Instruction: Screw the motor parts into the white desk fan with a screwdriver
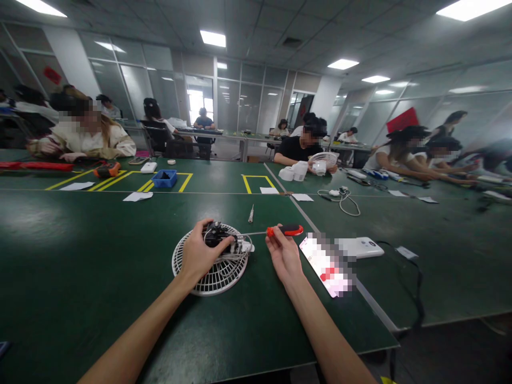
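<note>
A round white fan grille (218,280) lies on the green table, with a black fan motor (218,234) and loose white wiring on top of it. My left hand (200,250) is wrapped round the motor, thumb in front and fingers behind. In my right hand (284,250) is a screwdriver (291,230) with a red and black handle, held level between thumb and fingers. Its shaft points left and its tip reaches the motor's right side, where I cannot tell whether it touches. A smaller screwdriver (251,214) with a clear handle lies just beyond the grille.
Right of my right hand lie a lit phone (326,266) and a white device (360,247) with a black cable. Farther back are a blue bin (165,178), paper slips and a coiled grey cable (342,200). Across the table, a person in black holds a white fan part (324,160).
</note>
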